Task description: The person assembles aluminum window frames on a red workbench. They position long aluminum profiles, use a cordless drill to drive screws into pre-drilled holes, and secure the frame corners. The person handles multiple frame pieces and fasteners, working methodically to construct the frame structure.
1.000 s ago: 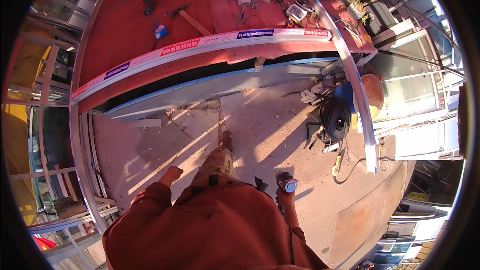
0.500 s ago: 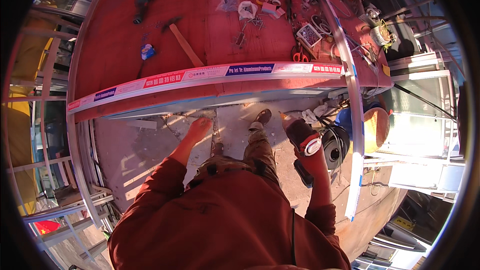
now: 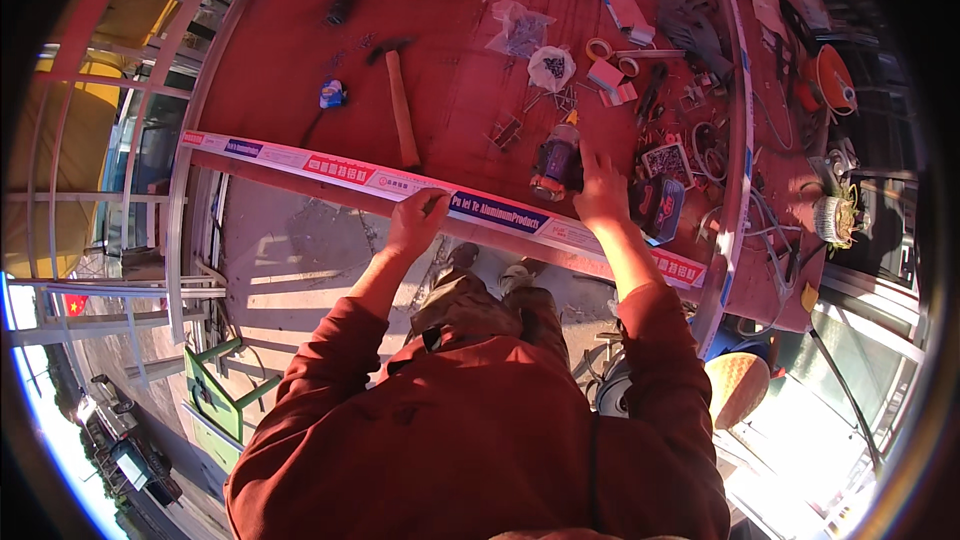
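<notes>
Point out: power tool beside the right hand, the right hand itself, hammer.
Power tool (image 3: 556, 164): head view, middle of its dark body.
Right hand (image 3: 603, 190): head view, back of the hand.
Hammer (image 3: 401, 108): head view, middle of its wooden handle.

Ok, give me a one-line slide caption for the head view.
Left hand by a label-covered bar, right hand at a power tool over a red worktable, a hammer lying beyond.

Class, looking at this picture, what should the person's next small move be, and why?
Probably ease the right hand clear of the drill: the drill appears to rest on the red table, while the left hand is at the metal bar, so a free right hand could help steady that bar.
</notes>
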A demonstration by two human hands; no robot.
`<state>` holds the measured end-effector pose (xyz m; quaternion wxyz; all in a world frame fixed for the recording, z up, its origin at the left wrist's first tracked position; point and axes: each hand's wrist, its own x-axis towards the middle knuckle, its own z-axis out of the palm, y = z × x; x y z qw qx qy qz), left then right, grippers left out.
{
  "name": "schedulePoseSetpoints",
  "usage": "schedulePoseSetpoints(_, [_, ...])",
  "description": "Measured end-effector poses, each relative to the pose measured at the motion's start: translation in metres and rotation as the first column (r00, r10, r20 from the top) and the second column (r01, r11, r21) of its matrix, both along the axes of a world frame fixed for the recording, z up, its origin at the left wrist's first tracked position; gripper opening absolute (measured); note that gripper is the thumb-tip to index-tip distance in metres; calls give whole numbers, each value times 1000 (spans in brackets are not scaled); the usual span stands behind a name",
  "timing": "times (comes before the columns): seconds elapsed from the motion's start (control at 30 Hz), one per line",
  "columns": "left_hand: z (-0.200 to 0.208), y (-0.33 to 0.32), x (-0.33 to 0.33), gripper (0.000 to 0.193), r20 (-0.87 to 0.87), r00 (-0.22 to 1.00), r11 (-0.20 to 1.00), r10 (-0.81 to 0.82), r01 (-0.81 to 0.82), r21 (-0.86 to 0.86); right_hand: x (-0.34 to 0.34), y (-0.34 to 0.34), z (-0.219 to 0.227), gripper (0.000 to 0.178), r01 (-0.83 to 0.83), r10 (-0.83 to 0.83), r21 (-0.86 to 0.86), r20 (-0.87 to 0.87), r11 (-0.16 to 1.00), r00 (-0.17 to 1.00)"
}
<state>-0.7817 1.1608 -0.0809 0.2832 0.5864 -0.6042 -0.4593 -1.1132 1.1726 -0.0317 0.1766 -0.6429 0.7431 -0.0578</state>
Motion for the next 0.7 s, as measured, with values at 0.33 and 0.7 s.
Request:
schedulePoseSetpoints(0.33, [-71,-242,-134,32,427,900,947,-84,205,-247,-3,-9,-76,93,-57,58,-42,6,997,998])
schedulePoseSetpoints(0.7, [-119,-288,-158,15,402,880,840,-254,407,-359,20,-24,-56,91,61,-61,3,13,998,998])
